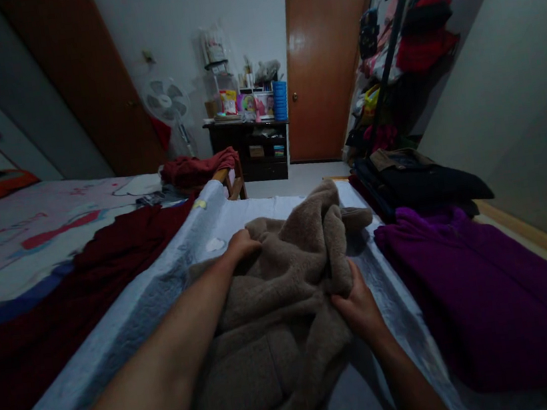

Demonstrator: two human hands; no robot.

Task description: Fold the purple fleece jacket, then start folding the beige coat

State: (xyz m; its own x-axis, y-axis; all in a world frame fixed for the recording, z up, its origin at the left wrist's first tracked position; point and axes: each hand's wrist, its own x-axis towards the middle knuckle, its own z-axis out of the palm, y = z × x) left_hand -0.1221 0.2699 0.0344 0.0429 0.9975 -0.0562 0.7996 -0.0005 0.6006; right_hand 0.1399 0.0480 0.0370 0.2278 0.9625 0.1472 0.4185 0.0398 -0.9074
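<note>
A brown fleecy garment (284,284), probably a jacket since a pocket-like panel shows low on it, lies rumpled on the light bed sheet (339,398) in front of me. My left hand (242,246) grips its upper left part, fingers partly hidden by the cloth. Lower down on the other side, my right hand (357,301) pinches a bunched fold, thumb on top. Between the hands the fabric rises in loose folds toward the far end.
A folded purple garment (486,291) lies at the right, with a stack of dark clothes (416,179) behind it. Dark red cloth (92,282) spreads on the left. Beyond the bed stand a wooden chair (237,186) draped with red cloth, a black cabinet (246,148) and a fan (166,101).
</note>
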